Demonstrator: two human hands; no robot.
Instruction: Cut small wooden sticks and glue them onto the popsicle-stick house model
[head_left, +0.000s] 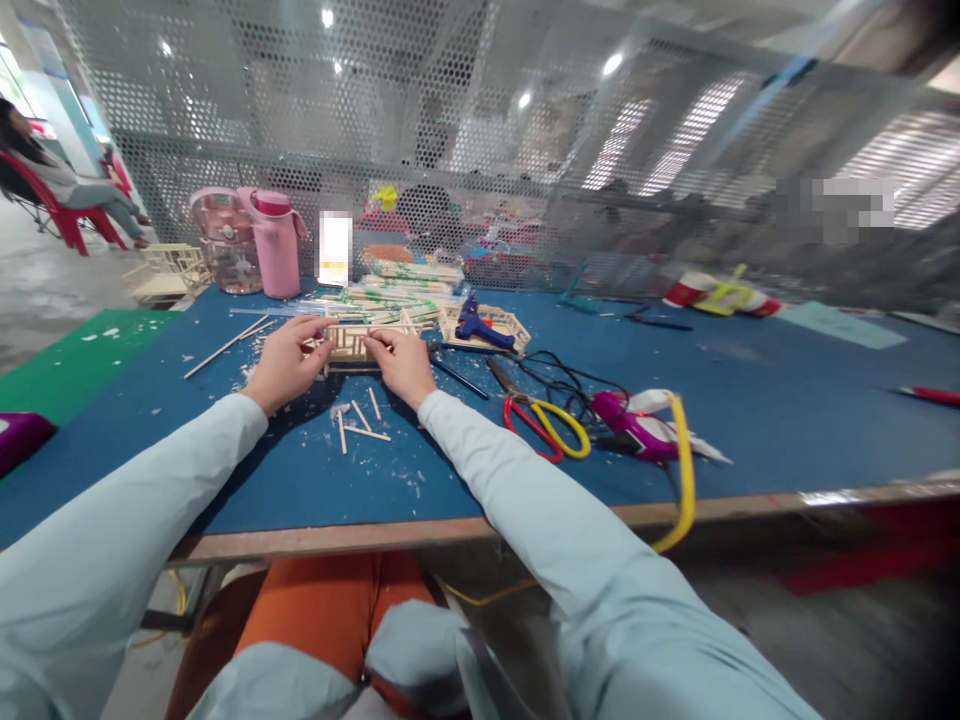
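Observation:
A small model frame of pale wooden sticks (351, 343) stands on the blue table top between my hands. My left hand (287, 362) grips its left end, thumb and fingers drawn together. On the other side, my right hand (405, 366) pinches the frame's right part with bent fingertips; whether a separate stick is also in them is too small to tell. Short cut sticks (360, 420) and white scraps lie just in front of the hands. Behind the frame are bundles of sticks in printed wrappers (405, 290).
Right of my hands lie a blue glue gun (480, 328) on another stick model (517, 335), scissors (551, 425), and a purple glue gun (637, 425) with dark cables. A pink bottle (277, 250) and a clear bottle (234, 255) stand left, before a perforated metal screen (300, 130).

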